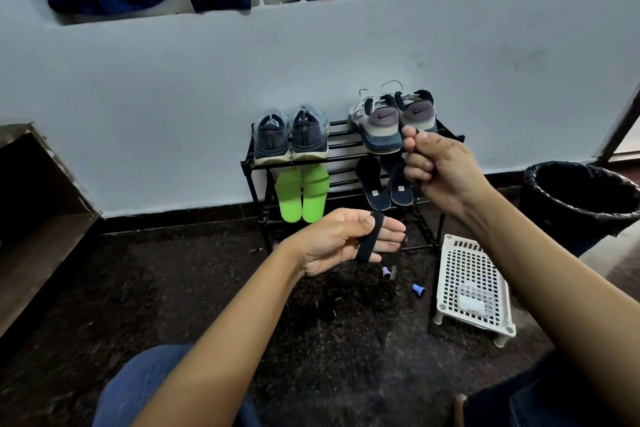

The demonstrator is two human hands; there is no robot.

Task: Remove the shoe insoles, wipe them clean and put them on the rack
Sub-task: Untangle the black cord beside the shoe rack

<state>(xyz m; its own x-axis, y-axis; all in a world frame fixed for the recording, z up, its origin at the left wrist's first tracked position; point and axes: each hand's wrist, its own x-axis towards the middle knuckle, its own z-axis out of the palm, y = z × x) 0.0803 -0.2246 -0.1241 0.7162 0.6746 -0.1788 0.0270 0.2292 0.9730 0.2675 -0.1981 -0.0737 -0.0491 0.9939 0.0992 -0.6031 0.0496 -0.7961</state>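
Note:
A black shoe rack (250,163) stands against the wall. Its top shelf carries a blue pair of sneakers (291,135) and a grey pair of sneakers (391,118). Below them lean two green insoles (301,192) and two dark blue insoles (372,187). My left hand (332,243) is palm up in front of the rack, fingers straight, with a black band (370,239) looped across them. My right hand (440,166) is raised higher, in front of the dark insoles, its fingers curled and pinching a thin dark strip, seemingly part of the same band.
A white perforated plastic stand (471,288) sits on the dark floor right of the rack, with a black-lined bin (581,201) behind it. Two small caps (387,272) lie on the floor near the rack's foot. A wooden step (34,218) is at the left. My knees fill the bottom edge.

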